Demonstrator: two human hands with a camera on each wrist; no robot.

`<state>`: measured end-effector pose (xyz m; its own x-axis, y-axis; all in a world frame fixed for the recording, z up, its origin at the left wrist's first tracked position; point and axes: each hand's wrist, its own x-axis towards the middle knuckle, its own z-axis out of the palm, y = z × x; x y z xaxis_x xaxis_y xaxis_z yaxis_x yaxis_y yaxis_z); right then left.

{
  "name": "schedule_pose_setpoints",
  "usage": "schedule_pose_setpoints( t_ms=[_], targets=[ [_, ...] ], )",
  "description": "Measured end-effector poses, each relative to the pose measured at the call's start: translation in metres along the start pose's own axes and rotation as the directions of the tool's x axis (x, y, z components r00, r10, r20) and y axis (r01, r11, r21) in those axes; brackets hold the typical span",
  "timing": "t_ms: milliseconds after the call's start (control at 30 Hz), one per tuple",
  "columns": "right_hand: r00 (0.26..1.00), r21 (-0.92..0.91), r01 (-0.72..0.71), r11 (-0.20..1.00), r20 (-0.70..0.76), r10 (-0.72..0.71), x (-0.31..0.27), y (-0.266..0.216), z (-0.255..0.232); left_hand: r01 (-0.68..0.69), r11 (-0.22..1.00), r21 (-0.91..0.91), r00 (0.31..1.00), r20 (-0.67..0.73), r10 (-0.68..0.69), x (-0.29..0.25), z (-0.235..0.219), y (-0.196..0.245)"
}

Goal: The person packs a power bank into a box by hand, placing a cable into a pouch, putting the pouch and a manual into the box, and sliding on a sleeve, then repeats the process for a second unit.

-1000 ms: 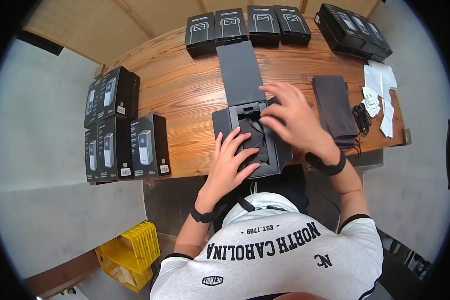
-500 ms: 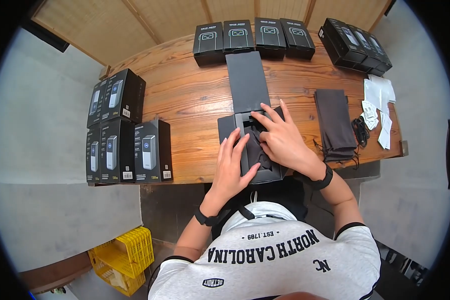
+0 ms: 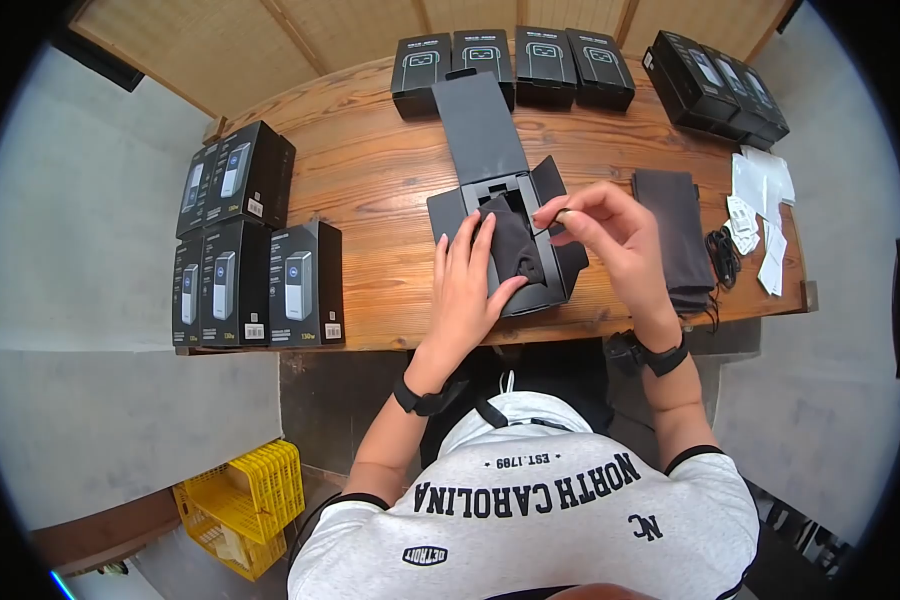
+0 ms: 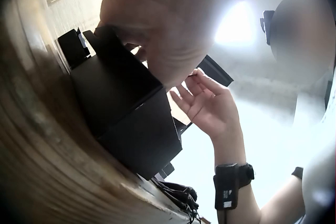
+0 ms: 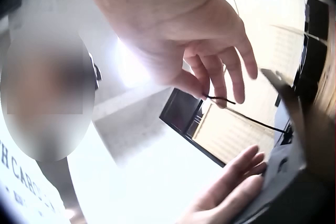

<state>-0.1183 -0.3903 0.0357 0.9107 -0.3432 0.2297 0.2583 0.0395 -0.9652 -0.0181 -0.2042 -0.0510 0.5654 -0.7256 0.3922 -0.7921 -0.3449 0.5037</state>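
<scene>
An open black box (image 3: 542, 298) stands near the table's front edge, its long lid (image 3: 480, 128) folded back and side flaps spread. Inside it lies a dark cloth pouch (image 3: 511, 242). My left hand (image 3: 460, 275) rests on the pouch and the box's left side, fingers extended and thumb toward the front end. Above the box's right side, my right hand (image 3: 618, 238) pinches a thin black drawstring (image 5: 257, 121) between thumb and fingertip. In the right wrist view the string runs taut down to the box. Whatever the pouch contains is hidden.
Stacked dark pouches (image 3: 670, 235) lie to the right, beside a coiled black cable (image 3: 722, 256) and white papers and bags (image 3: 762, 178). Printed boxes (image 3: 306, 285) stand at the left; several more black boxes (image 3: 545, 70) line the back. Yellow crates (image 3: 255, 490) sit on the floor.
My right hand has come out of the box and lifted to the right, now with the drawstring pinched in its fingers. My left hand stays at the box, which has turned slightly.
</scene>
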Motion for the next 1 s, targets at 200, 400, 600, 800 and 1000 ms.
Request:
schedule_pose_setpoints(
  t_ms=[200, 400, 600, 800, 1000],
  targets=[
    [0.987, 0.289, 0.143, 0.947, 0.023, -0.156, 0.005, -0.013, -0.002, 0.01, 0.997, -0.08, 0.997, -0.069, -0.016, 0.014, -0.008, 0.014],
    [0.906, 0.507, 0.192, 0.84, 0.238, -0.351, 0.009, -0.033, 0.004, 0.237, 0.789, -0.567, 0.965, 0.044, -0.259, 0.022, -0.016, 0.032],
    [0.893, 0.657, 0.173, 0.734, 0.21, -0.398, 0.008, -0.029, -0.006, -0.114, 0.951, -0.288, 0.993, -0.069, 0.098, 0.028, -0.017, 0.026],
    [0.929, 0.067, 0.364, 0.929, -0.1, -0.357, -0.001, -0.009, -0.009, -0.03, 0.855, -0.517, 0.988, -0.145, -0.053, 0.019, -0.029, 0.035],
    [0.833, -0.415, 0.552, 0.723, 0.318, -0.453, -0.005, -0.014, 0.005, -0.143, 0.84, -0.523, 0.982, -0.178, 0.057, 0.017, -0.05, 0.04]
  ],
)
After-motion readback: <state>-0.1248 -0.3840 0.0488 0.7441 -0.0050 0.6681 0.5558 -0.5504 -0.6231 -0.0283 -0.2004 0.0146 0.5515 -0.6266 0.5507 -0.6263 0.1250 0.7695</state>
